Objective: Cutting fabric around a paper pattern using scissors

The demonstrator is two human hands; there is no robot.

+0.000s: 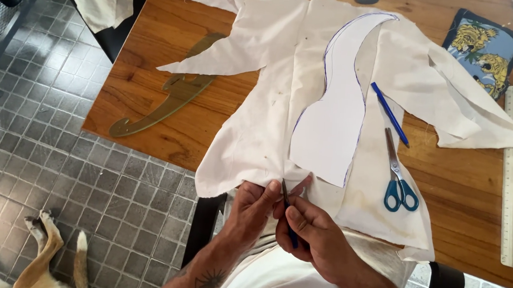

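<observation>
Cream fabric (265, 103) lies spread over the wooden table (148, 66), hanging off its near edge. A white paper pattern piece (335, 119) with a curved shape rests on it, outlined in blue pen. My left hand (251, 209) pinches the fabric's near edge. My right hand (313, 233) grips a small blue-handled tool (288, 214), its dark tip at the fabric edge right beside my left thumb. What kind of tool it is cannot be made out.
Blue-handled scissors (398, 176) and a blue pen (390, 113) lie on the fabric to the right. A long white ruler (512, 177) lies at the right edge. A brass curve ruler (170, 97) sits at the left. A tiger-print cloth (485, 51) lies far right. An animal's legs (45, 255) rest on the tiled floor.
</observation>
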